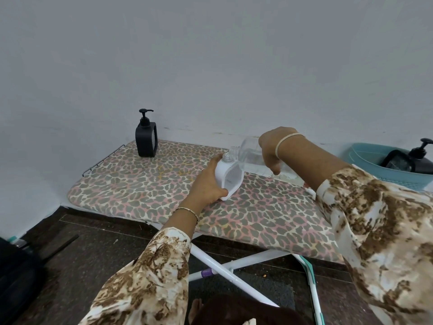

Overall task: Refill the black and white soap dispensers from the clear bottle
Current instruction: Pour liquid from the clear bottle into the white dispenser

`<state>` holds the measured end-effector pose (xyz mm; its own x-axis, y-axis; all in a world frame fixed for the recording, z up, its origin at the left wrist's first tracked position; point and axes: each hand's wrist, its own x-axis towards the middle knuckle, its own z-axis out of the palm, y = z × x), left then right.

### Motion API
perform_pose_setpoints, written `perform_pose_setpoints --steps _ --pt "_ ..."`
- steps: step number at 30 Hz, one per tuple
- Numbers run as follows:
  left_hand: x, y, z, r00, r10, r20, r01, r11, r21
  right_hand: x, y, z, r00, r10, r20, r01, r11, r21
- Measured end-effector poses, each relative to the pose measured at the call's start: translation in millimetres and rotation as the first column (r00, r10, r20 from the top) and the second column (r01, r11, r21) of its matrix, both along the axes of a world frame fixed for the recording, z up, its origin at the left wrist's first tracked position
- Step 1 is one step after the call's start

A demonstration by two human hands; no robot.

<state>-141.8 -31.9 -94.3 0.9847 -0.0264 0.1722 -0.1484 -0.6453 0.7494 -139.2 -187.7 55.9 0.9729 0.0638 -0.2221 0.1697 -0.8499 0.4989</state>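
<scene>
The white soap dispenser stands on the leopard-print ironing board with its pump off and its neck bare. My left hand grips its left side. My right hand holds the clear bottle tipped over on its side, its mouth right at the white dispenser's neck. The black soap dispenser stands upright with its pump on at the board's far left end, by the wall.
A teal basket at the right holds another black pump bottle. The board's white crossed legs stand on a dark floor. A black object sits at the lower left. The wall runs close behind the board.
</scene>
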Motion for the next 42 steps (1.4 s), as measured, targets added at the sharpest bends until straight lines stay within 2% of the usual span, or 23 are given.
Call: perform_pose_setpoints --steps 42 --pt "0.0 0.4 -0.1 1.0 -0.009 0.002 0.009 1.0 0.016 4.6 4.5 1.1 0.999 -0.01 -0.047 0.005 0.994 -0.109"
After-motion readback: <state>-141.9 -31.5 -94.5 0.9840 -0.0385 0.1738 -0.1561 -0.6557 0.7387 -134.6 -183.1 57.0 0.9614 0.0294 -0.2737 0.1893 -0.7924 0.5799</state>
